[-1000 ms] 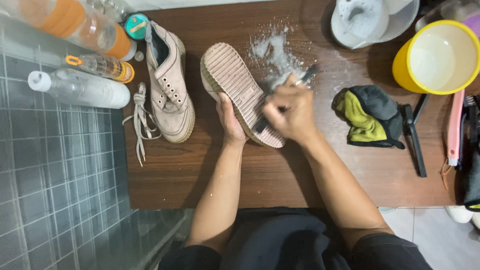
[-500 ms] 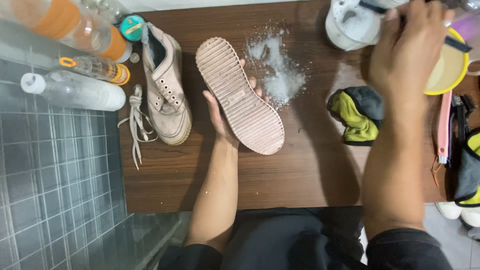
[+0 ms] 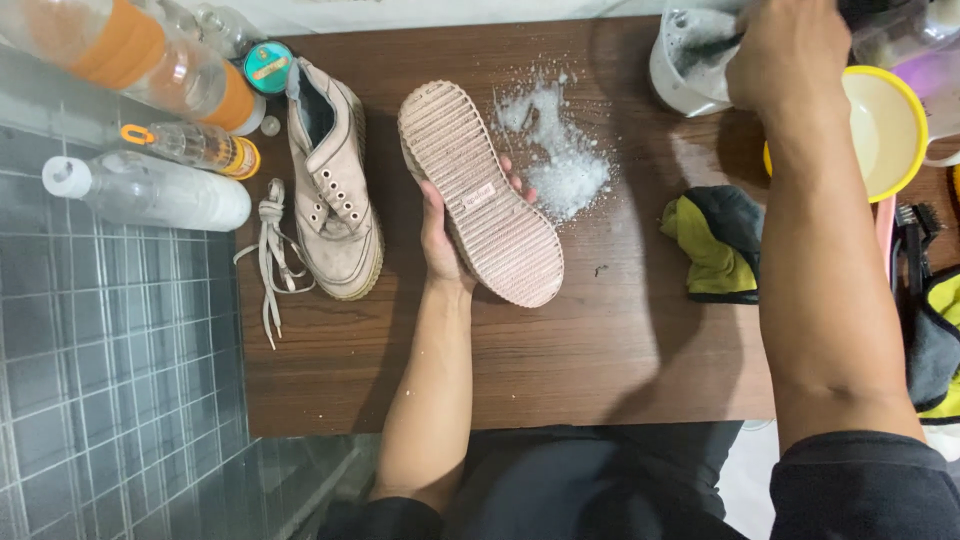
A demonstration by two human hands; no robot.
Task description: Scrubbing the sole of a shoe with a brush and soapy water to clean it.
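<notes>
One ribbed rubber sole (image 3: 480, 190) fills left hand (image 3: 445, 240).

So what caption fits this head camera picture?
Left hand holds a shoe sole up; right hand reaches into a white container.

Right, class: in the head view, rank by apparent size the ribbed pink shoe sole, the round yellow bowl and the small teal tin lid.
1. ribbed pink shoe sole
2. round yellow bowl, partly hidden by the arm
3. small teal tin lid

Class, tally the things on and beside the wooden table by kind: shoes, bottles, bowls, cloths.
Shoes: 2 (one in left hand, sole up; one lying)
Bottles: 3
Bowls: 1, yellow
Cloths: 1
Total: 7
</notes>
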